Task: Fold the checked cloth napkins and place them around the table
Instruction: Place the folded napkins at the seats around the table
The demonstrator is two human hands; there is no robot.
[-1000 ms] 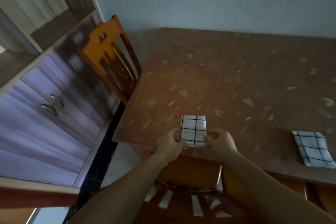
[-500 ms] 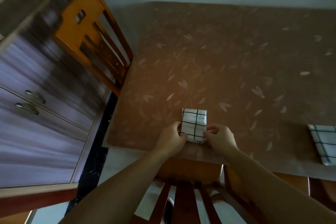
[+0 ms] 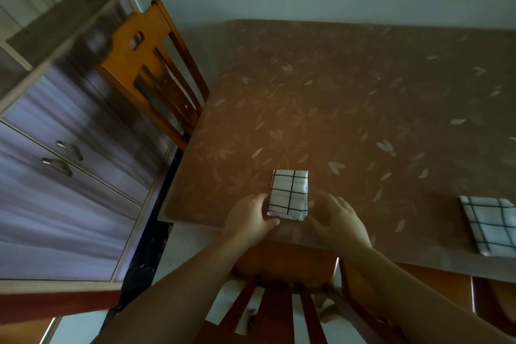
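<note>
Napkin (image 3: pixel 289 194): folded into a small upright rectangle, lying flat on the table (image 3: pixel 363 109) close to its near edge; its long axis runs away from the person toward the far wall.

Left hand (image 3: pixel 248 219): at the napkin's near left corner, fingers curled against the left edge and thumb at the near edge; it appears to pinch that corner lightly, though the contact is partly hidden.

Right hand (image 3: pixel 339 218): just beside the napkin's right edge, fingers spread and relaxed, holding nothing; blurred, so whether a fingertip touches the cloth cannot be told.

Key relation: the napkin sits between the two hands and slightly beyond them; the left hand is the nearer and the only one with any hold, so release probably rests with it.

Second napkin (image 3: pixel 494 225): folded, lying along the same near edge well to the right, apart from both hands.

Chairs: one (image 3: pixel 279 304) tucked in directly below the hands, another (image 3: pixel 156 70) at the table's left end.

Cabinet (image 3: pixel 64 165): against the left wall.

Obstructions: nothing lies on the table between hands and napkin.
</note>
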